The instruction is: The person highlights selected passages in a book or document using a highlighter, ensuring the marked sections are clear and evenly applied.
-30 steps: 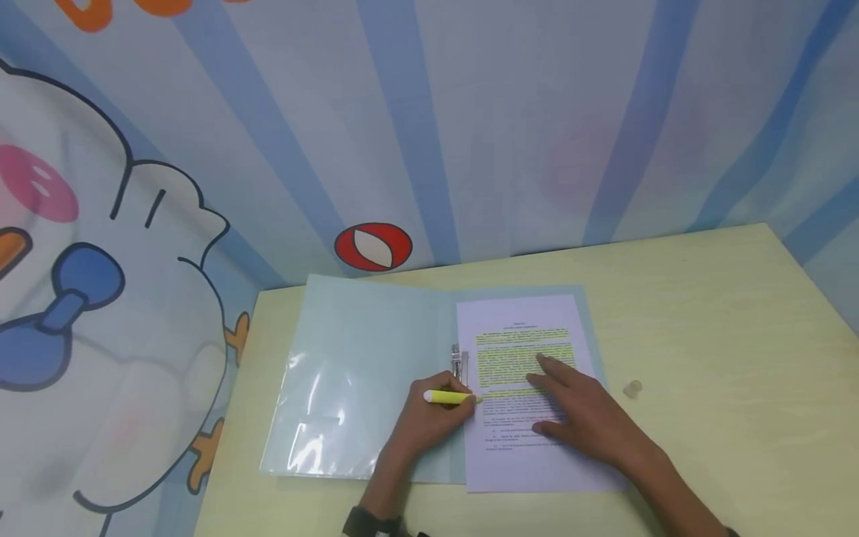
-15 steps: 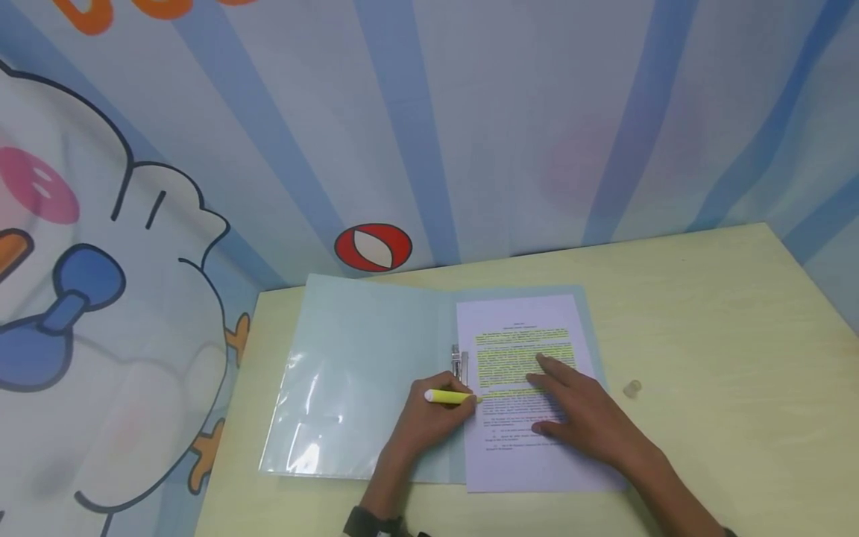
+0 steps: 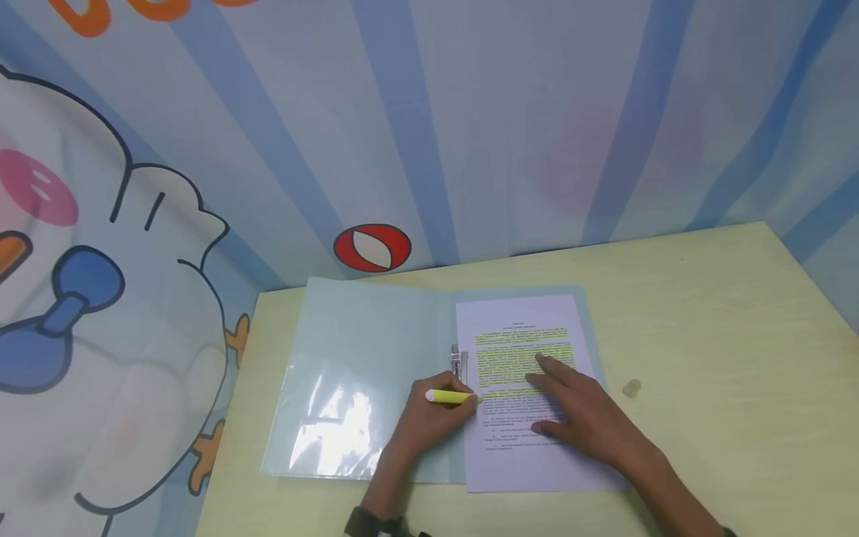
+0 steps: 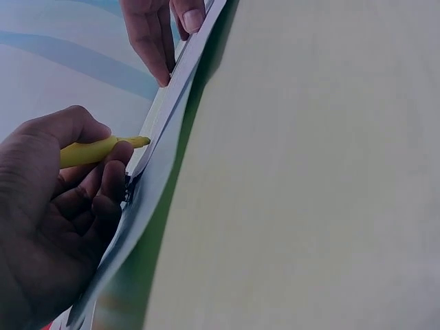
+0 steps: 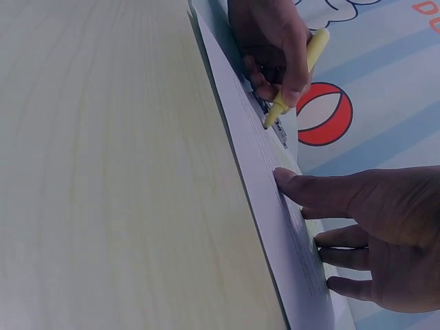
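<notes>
My left hand pinches a yellow highlighter between thumb and fingers. Its tip points right, at the left edge of the text on a printed page. Upper paragraphs of that page bear yellow highlighting; the lower lines are plain. In the left wrist view the highlighter shows uncapped, its tip close over the paper. My right hand rests on the page with fingers spread and holds nothing. The page lies on the right side of an open pale-blue folder, next to its metal clip.
The folder lies on a pale wooden table. A small translucent object sits to the right of the page. Behind the table stands a wall with blue stripes and cartoon figures. A dark band circles the left wrist.
Both hands and the highlighter stay practically in place. The glare on the folder's left cover has shifted and grown.
</notes>
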A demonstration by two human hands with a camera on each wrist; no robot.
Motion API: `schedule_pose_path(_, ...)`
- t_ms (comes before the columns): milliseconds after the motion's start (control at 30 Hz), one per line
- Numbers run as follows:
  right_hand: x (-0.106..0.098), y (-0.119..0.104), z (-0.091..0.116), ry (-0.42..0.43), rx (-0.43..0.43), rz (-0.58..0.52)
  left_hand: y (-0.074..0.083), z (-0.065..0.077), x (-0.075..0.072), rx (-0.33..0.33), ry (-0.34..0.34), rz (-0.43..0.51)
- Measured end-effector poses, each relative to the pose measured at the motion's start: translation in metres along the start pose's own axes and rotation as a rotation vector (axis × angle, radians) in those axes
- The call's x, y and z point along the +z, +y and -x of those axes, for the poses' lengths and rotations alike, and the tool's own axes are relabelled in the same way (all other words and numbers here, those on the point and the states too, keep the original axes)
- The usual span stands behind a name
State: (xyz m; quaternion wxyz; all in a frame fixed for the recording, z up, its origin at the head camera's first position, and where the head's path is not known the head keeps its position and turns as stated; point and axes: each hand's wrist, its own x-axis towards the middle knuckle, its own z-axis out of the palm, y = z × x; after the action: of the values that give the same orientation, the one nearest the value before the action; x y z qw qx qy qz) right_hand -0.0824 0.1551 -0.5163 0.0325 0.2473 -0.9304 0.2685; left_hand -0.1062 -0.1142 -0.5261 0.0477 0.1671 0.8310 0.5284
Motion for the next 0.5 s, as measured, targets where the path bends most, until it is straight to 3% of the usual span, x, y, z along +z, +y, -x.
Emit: schedule_pose_path(500,0.0001,0.0004,-0.0009,-0.006,0.001,0.003,0.0007,-0.0021,0.0037,0.005,-0.001,-0.005)
